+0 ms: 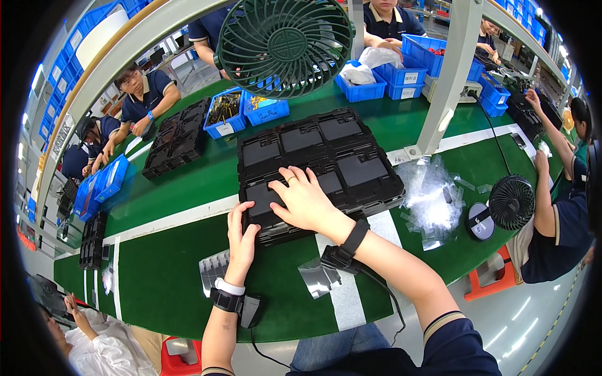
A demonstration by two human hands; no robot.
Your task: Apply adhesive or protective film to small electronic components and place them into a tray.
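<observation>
A black plastic tray [285, 164] stands before me on the green bench, its compartments holding flat dark grey panels [362, 169]. My right hand [304, 197] lies over the front-left part of the tray, fingers spread and fingertips down on or just above a panel. At the tray's front-left corner is my left hand [241, 241], its thumb and fingers apart and nothing visible between them. Whether its fingertips press the panel or only the tray edge, I cannot tell. Both wrists wear black strapped devices with cables.
Clear film pieces [433, 200] are heaped right of the tray; more film [318, 277] lies nearer. A green fan [285, 47] hangs above the far side. Beyond stand another black tray [175, 138] and blue bins [224, 113]. A grey post [448, 81] rises at right. Co-workers sit around.
</observation>
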